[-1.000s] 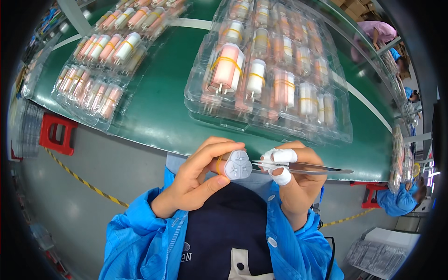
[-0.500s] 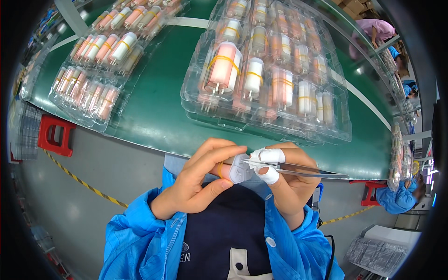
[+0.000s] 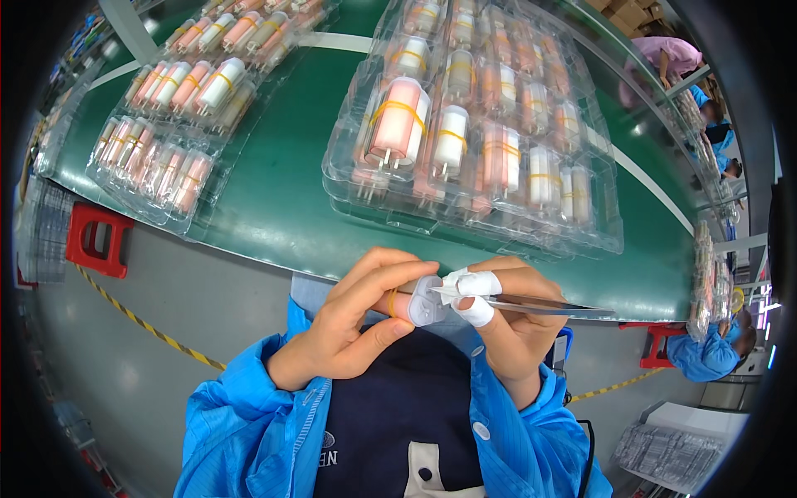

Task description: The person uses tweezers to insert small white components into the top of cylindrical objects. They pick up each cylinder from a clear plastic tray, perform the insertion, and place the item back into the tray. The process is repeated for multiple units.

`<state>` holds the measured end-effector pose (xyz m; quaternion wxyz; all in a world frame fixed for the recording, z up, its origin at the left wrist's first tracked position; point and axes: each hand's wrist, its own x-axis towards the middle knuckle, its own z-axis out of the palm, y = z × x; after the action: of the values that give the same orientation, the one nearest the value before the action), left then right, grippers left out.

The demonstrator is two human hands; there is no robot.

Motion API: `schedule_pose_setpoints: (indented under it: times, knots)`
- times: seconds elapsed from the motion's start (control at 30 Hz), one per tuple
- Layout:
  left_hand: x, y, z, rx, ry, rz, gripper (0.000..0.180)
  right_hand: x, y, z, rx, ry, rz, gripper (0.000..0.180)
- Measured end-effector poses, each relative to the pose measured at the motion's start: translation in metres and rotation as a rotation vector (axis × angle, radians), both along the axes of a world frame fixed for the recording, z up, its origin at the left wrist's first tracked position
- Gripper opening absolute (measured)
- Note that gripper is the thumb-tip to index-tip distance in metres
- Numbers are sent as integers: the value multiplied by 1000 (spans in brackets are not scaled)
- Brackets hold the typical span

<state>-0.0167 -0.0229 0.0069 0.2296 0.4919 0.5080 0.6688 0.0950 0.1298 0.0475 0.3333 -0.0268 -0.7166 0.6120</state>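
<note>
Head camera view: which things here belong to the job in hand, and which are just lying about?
Part of the job:
banded tube bundle, in the left hand
tweezers, in the right hand, tips at the bundle's end
probably the clear trays of similar bundles

Apparently just lying about:
red stool at left
striped floor tape
cardboard boxes

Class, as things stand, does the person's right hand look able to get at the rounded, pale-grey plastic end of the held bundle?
Probably yes: the bundle's end faces the right hand, whose slim silver metal tweezers point at it; the left hand grips the sides.
</note>
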Motion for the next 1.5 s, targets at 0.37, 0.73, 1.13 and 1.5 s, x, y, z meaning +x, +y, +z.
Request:
schedule_pose_setpoints:
  times: [0.37,0.73,1.13,1.5]
  knots:
    - [-2,3,5,-50,287,107,47,-4,4,24,261,-180,42,14]
    - [1,0,16,-64,149,82,46,7,5,17,-268,-144,-7,16]
    - [12,3,6,1,-246,-11,57,13,-2,2,-216,-53,-92,22]
    - [11,7,3,-51,122,230,50,3,-5,3,44,17,-27,19]
